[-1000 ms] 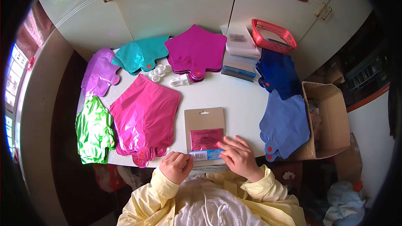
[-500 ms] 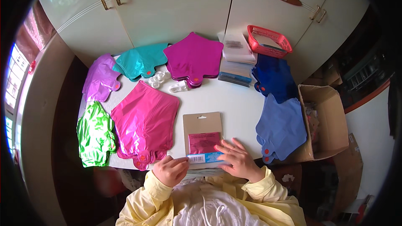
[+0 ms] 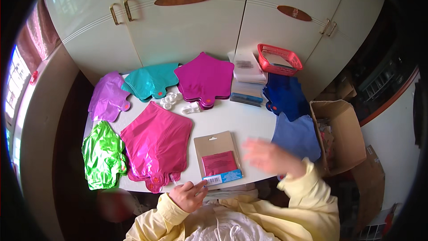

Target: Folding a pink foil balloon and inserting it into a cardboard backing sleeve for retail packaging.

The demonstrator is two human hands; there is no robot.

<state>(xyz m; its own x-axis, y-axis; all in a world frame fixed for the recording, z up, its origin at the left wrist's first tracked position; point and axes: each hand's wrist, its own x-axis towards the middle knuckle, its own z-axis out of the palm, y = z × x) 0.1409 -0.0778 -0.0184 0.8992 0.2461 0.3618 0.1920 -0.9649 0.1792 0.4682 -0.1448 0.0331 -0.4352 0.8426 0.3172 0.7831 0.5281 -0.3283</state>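
Observation:
A flat retail pouch (image 3: 203, 145) with a hang hole lies slightly tilted near the table's front edge. Inside it shows a folded magenta foil piece (image 3: 218, 162) against brown backing, with a blue barcode label (image 3: 231, 176) along the bottom. Curled and closed, my left hand (image 3: 188, 195) has a fingertip at the pouch's lower left corner; what its fingers hold, if anything, is hidden. My right hand (image 3: 269, 157), smeared by motion, is raised to the right of the pouch with fingers stretched out and nothing visible in them. Pink foil star balloons (image 3: 156, 140) lie left of the pouch.
Around the table lie green (image 3: 102, 156), lilac (image 3: 108, 96), teal (image 3: 151, 80), purple (image 3: 205, 76), dark blue (image 3: 287, 96) and light blue (image 3: 296, 136) foil balloons. White ribbon rolls (image 3: 170, 100), stacked pouches (image 3: 249, 71) and a red basket (image 3: 280, 60) stand behind. A cardboard box (image 3: 345, 138) is at right.
My right hand has lifted off the pouch and moved right. The pouch has turned slightly, while my left hand stays by its lower left corner. The whole view has shifted a little.

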